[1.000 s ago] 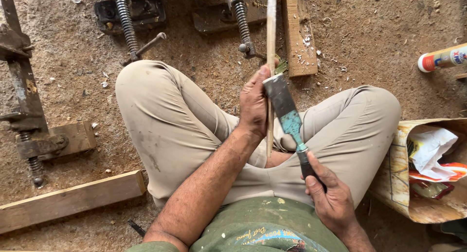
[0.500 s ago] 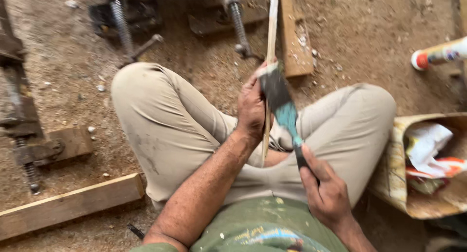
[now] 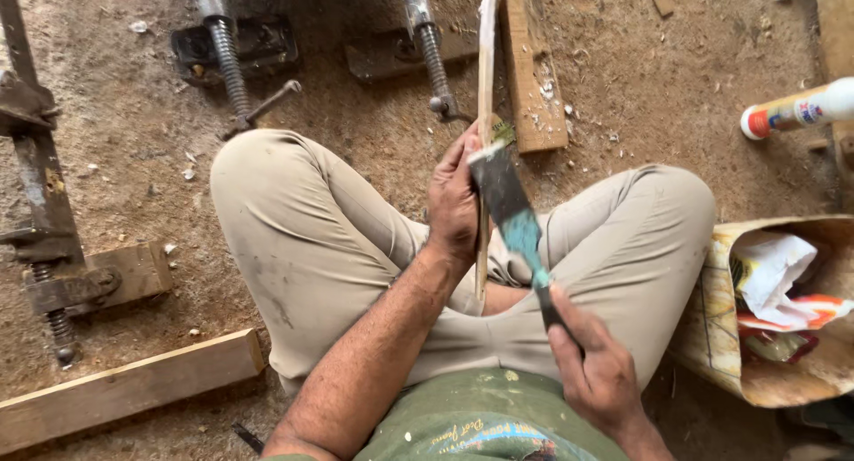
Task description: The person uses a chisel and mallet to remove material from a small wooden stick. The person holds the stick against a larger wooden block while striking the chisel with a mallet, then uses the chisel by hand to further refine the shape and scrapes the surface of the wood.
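A white glue bottle with an orange cap [image 3: 794,110] lies at the right edge, above an open cardboard box of crumpled wrappers [image 3: 783,310]. The left hand [image 3: 454,203] clasps a thin pale wooden slat [image 3: 486,87] upright over the lap; the right hand [image 3: 598,372] grips a teal-handled flat brush [image 3: 509,207] whose bristles touch the slat. Sawdust covers the floor [image 3: 356,114], with metal screw clamps [image 3: 227,60] around.

Your left hand [image 3: 455,207] grips a thin strip of pale, smooth bare wood [image 3: 486,87]. Your right hand [image 3: 598,372] holds a brush [image 3: 516,221] with a dull, paint-caked teal handle and dark matt bristles. Beyond your left hand lie rusty, rough metal screw clamps [image 3: 227,56] on gritty sawdust. Right of your right hand sits a glossy plastic bottle [image 3: 796,109]. Your trousers [image 3: 311,238] are matt, smudged khaki cloth.
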